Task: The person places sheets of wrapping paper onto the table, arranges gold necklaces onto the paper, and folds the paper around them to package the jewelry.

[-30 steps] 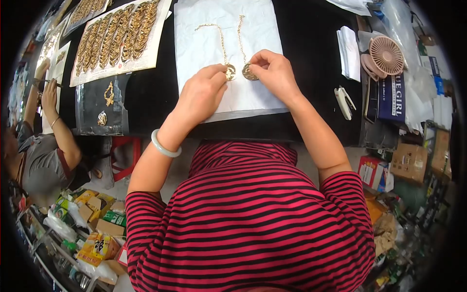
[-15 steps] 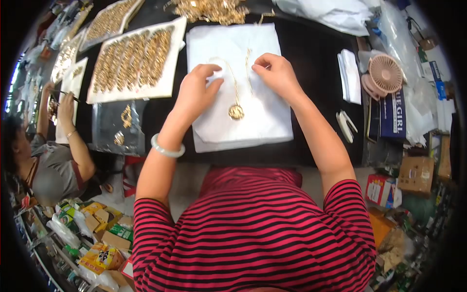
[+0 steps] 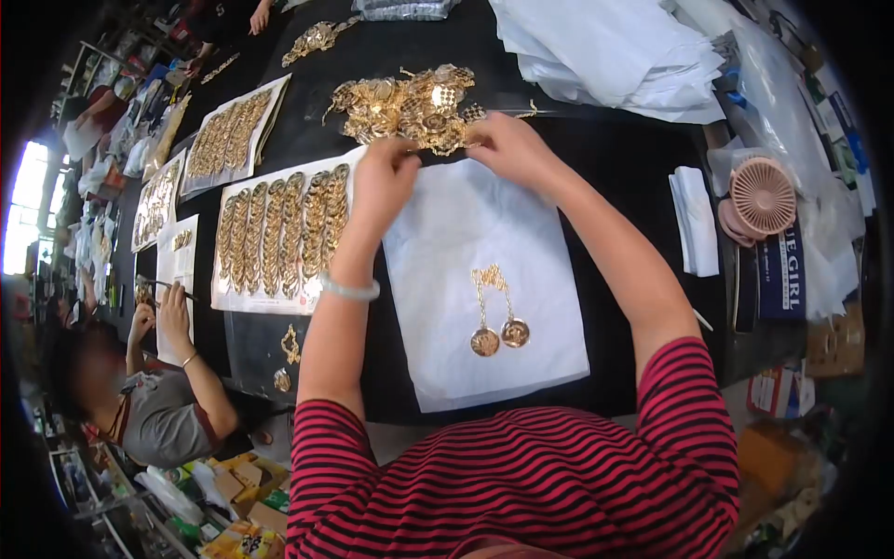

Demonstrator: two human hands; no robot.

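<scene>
Both my hands are at the near side of a pile of gold chains and pendants (image 3: 410,104). My left hand (image 3: 386,177) has its fingertips at the pile's lower left edge, thumb and fingers bent; what they hold, if anything, is too small to tell. At the lower right edge is my right hand (image 3: 507,147), its thumb and fingers closed at the chains, the contact unclear. Below them on white paper (image 3: 447,242) lie two round gold pendants (image 3: 484,342) side by side, their chains (image 3: 489,277) bunched above them.
Left are sheets of gold chains (image 3: 282,238) and a clear bag (image 3: 256,349) with gold pieces. A co-worker (image 3: 168,415) sits beyond. White sheets (image 3: 605,51) lie at the back, folded white paper (image 3: 694,221) and a pink fan (image 3: 762,196) at the right.
My hands have left the pendants and reached forward to the gold pile. The two pendants now lie together on the paper with their chains gathered. The view has shifted to show more of the table's back.
</scene>
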